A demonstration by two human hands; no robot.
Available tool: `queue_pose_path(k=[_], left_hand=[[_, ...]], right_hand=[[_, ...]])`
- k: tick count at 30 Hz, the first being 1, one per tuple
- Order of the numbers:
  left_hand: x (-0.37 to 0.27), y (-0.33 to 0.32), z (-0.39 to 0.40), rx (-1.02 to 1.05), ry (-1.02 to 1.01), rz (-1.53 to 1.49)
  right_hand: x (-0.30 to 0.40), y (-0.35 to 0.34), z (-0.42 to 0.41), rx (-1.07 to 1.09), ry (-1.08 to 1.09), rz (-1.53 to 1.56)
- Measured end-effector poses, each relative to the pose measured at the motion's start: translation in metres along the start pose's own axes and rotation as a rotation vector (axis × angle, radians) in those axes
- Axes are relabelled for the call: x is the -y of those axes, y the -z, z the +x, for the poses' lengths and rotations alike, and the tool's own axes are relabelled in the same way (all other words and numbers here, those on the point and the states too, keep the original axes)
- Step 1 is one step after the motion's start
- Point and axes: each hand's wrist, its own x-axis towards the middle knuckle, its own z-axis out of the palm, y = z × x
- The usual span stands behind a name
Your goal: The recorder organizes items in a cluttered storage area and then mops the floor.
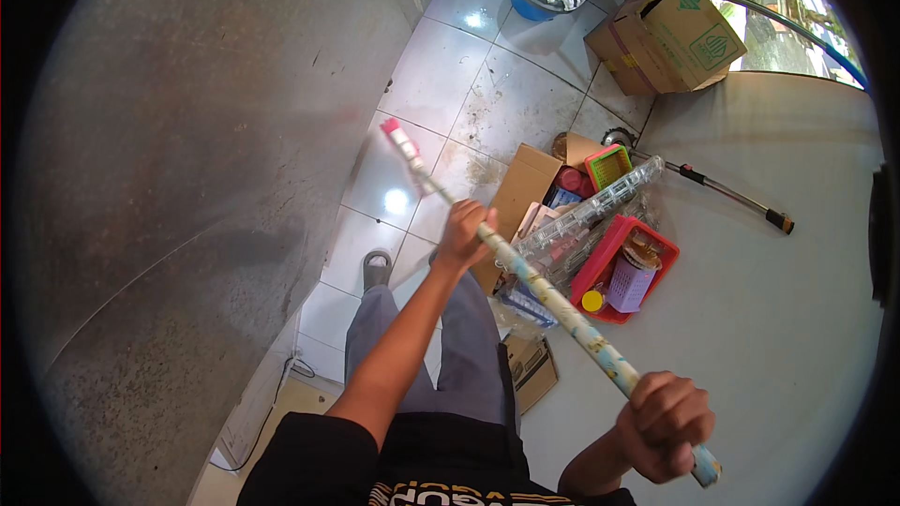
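A long pole (562, 307) with a patterned covering runs diagonally across the view. My left hand (464, 235) is closed around its middle part, and my right hand (666, 425) grips it close to the lower right end. At the far end is a pink and white brush-like head (401, 143), blurred, over the white floor tiles by the foot of the grey surface at left. Whether its bristles touch the floor, I cannot tell. My feet, in grey slippers, stand below that head; one slipper is mostly hidden behind my left forearm.
Right of my legs, a cardboard box (524, 179) holds assorted goods, with a red basket (668, 260) beside it. Beyond are a blue mop bucket (538, 10), a large carton (654, 49) and a metal-handled tool (731, 190). Dark stains (513, 109) mark the tiles.
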Motion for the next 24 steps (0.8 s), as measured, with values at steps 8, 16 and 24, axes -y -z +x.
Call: queue_pose_path(k=[8,16,24], left_hand=[[0.146,0.011,-0.013,0.363,0.124,0.251],[0.088,-0.109,0.105,0.217,-0.033,-0.058],[-0.019,-0.102,0.132,0.127,-0.173,-0.075]], right_hand=[[-0.129,0.027,-0.051,-0.317,-0.211,0.068],[-0.092,0.045,0.022,-0.083,-0.040,-0.154],[0.002,0.078,0.027,-0.236,0.175,-0.165]])
